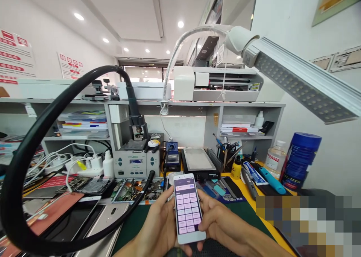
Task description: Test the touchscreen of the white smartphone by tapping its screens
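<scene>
A white smartphone (pixel 188 210) is held up over the green mat, its lit screen showing a grid of pale buttons under a dark header. My left hand (pixel 158 219) grips the phone along its left edge, palm behind it. On the other side, my right hand (pixel 218 219) supports the right edge, its thumb at the lower right corner of the screen. Most fingers of both hands are hidden behind the phone; a few fingertips show below it.
A black hose (pixel 70 242) loops across the left side from the hot air station (pixel 137 163). Several phones lie at left beside a tray of circuit boards (pixel 135 189). At right stand a yellow bottle (pixel 237 168) and a blue can (pixel 301 159). An LED lamp (pixel 304 84) hangs overhead.
</scene>
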`<control>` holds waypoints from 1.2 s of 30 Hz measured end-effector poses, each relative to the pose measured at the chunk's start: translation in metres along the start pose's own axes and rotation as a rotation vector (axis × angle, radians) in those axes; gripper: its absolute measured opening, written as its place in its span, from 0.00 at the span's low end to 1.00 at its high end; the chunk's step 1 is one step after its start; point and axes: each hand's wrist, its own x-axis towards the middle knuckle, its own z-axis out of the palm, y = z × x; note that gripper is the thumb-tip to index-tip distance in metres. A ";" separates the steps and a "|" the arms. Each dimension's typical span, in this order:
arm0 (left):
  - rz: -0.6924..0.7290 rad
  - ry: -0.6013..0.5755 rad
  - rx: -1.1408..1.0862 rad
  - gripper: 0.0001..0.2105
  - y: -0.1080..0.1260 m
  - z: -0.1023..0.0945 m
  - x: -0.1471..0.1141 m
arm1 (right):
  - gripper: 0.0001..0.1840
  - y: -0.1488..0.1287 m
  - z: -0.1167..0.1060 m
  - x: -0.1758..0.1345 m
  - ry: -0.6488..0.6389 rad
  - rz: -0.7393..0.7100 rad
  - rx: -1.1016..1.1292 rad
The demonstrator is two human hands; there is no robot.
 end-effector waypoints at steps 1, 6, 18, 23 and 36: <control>0.005 0.013 -0.002 0.33 0.000 0.001 0.000 | 0.45 0.000 -0.001 0.001 0.007 0.005 -0.001; 0.029 0.054 0.008 0.34 0.000 -0.003 0.002 | 0.42 0.000 -0.002 0.004 0.021 0.010 -0.043; 0.082 0.076 0.039 0.35 -0.002 -0.008 0.002 | 0.23 0.004 0.001 0.006 0.111 -0.037 -0.089; 0.081 0.076 0.037 0.35 -0.003 -0.006 0.001 | 0.21 0.008 -0.001 0.008 0.127 -0.042 -0.111; 0.059 0.065 0.053 0.36 -0.004 -0.008 0.004 | 0.22 0.007 -0.003 0.008 0.119 -0.009 -0.083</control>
